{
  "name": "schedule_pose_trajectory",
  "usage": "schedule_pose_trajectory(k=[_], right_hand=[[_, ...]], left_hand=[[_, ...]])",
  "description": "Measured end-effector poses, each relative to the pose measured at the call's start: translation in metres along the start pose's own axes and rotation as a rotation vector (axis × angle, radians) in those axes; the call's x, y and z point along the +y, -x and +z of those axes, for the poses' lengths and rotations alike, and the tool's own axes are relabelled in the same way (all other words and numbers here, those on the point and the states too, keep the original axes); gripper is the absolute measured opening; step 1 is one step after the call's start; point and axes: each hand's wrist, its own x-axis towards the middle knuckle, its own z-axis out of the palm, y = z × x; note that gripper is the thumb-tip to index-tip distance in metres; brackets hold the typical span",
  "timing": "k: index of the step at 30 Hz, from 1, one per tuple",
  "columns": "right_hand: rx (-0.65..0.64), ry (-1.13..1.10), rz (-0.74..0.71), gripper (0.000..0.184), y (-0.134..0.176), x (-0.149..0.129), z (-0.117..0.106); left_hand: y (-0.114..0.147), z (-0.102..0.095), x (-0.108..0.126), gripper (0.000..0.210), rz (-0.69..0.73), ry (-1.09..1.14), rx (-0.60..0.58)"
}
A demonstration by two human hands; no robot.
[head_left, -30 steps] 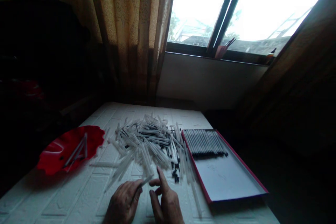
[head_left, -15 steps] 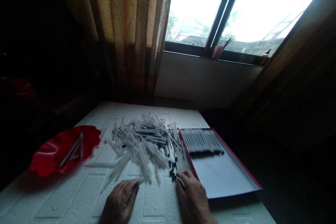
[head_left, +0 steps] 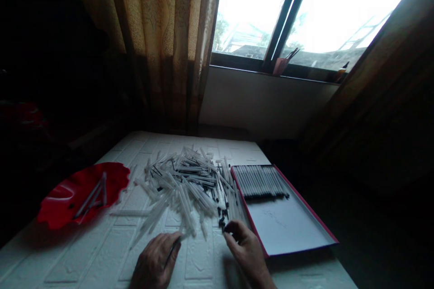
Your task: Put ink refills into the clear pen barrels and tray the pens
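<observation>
My left hand is closed round a pen, a slim clear barrel with something dark inside, mostly hidden by the fingers. Thumb and forefinger of my right hand come together at a few small black pen plugs; whether a piece is between the fingertips is too small to make out. Beyond both hands spreads a loose heap of clear pen barrels, with dark refills among them.
Right of the heap lies a red-edged box lid holding a row of assembled pens. A red wavy-rimmed dish with several pen parts stands at the left. All rest on a white brick-patterned table, below a curtained window.
My right hand has lifted slightly and its fingertips have drawn together by the black plugs. My left hand keeps hold of the pen, barely shifted.
</observation>
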Motion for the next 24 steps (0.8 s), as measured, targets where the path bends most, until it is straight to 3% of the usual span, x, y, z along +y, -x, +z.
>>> schedule_pose_trajectory(k=[5,8,15,24], right_hand=[[0.035,-0.486,0.127,0.028,0.005,0.002,0.024],[-0.019,-0.627,0.252,0.041,0.008,0.002,0.037],[-0.119,-0.651,0.288,0.033,0.011,-0.015,0.050],[-0.182,-0.526,0.230,0.021,0.009,-0.044,0.044]], left_hand=[[0.000,-0.001,0.000,0.029,0.026,0.003,-0.005],[-0.002,-0.003,0.001,0.029,0.040,0.014,-0.015],[-0.005,-0.005,0.006,0.026,0.044,0.072,-0.041],[-0.003,-0.003,0.008,0.026,0.051,0.069,-0.046]])
